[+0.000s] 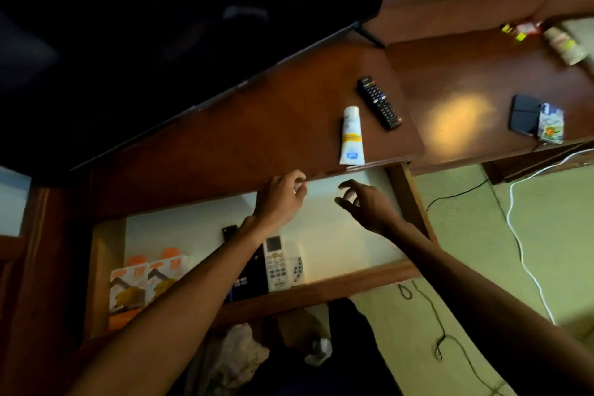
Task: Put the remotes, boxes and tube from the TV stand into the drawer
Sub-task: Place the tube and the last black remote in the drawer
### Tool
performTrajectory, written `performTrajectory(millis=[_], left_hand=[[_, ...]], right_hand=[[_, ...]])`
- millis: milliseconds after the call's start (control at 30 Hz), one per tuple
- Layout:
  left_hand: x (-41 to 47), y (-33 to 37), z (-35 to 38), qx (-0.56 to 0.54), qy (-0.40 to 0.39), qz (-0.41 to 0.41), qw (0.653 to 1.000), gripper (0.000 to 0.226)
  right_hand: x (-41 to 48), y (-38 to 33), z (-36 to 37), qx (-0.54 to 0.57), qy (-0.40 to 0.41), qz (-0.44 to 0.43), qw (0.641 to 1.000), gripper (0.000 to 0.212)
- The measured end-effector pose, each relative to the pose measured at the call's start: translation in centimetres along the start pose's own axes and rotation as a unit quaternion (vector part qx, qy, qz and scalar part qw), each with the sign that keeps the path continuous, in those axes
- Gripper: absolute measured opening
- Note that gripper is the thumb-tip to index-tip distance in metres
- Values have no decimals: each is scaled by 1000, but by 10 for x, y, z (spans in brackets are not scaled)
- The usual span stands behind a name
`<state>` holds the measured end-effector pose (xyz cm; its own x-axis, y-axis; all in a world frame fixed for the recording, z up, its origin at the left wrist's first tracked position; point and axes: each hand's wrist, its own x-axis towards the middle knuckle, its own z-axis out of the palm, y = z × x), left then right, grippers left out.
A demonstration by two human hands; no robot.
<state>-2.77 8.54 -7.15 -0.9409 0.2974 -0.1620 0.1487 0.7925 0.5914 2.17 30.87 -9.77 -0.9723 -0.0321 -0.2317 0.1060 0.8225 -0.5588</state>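
The drawer [363,276] of the TV stand [225,145] is pulled out, its floor pale. Inside lie two orange-and-white boxes [144,280] at the left, a white remote [276,262], a smaller white remote [297,264] and dark remotes [254,280] partly hidden under my left forearm. On the stand top lie a white tube [351,135] near the front edge and a black remote [379,102] behind it. My left hand [281,198] hovers over the drawer's back, fingers curled, holding nothing. My right hand [366,204] is open above the drawer, below the tube.
A large dark TV [160,26] stands on the stand's left. To the right, a lower wooden surface [466,80] holds a black device [522,114], a small printed pack [551,122] and cups [565,46]. Black and white cables [524,254] trail across the green floor.
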Motion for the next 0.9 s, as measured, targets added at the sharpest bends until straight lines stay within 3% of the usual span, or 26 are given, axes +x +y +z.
performTrajectory(millis=[167, 400, 567, 700, 900], left_hand=[[83, 58, 17, -38, 4, -19, 999, 35], [169, 108, 56, -24, -18, -83, 996, 65], [203, 131, 74, -5, -46, -135, 990, 79], [213, 138, 79, 41, -31, -143, 988, 73], [208, 129, 71, -52, 19, -126, 990, 65]], right_hand=[[49, 25, -78, 3, 97, -4, 995, 28], [146, 69, -148, -6, 82, 26, 996, 48], [206, 86, -164, -64, 14, 60, 996, 71], [223, 87, -156, -63, -32, 40, 997, 81], [222, 87, -143, -101, -24, 28, 994, 77]])
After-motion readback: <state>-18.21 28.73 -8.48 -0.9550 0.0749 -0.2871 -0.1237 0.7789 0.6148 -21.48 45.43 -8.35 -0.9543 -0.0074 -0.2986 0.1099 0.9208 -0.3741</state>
